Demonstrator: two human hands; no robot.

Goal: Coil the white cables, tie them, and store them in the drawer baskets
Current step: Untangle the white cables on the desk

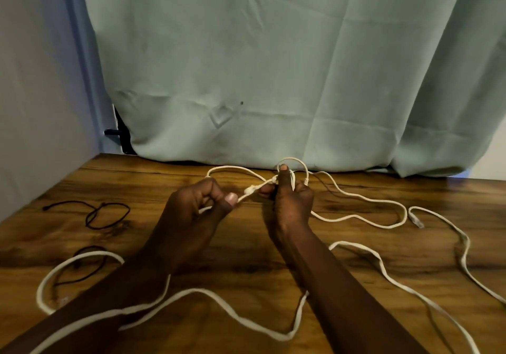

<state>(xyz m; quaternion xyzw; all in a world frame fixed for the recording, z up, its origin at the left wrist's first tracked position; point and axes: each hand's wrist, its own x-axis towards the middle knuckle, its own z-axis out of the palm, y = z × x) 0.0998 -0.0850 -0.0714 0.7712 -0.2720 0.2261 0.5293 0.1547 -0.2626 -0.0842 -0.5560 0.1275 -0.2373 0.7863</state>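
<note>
A thin white cable [356,216] trails in loose curves over the wooden table [246,244], and both hands hold it near the far edge. My left hand [200,203] pinches the cable just behind its plug [250,190]. My right hand [290,197] grips small loops of the same cable that rise above its fingers. A flat, wider white cable [191,293] snakes across the near part of the table and under both forearms. Its clear plug end [417,221] lies at the right.
Two thin black ties lie on the left of the table, one [106,214] farther back and one [82,266] nearer, crossed by the flat cable. A green curtain [273,66] hangs behind the table. A pale wall [32,93] borders the left side.
</note>
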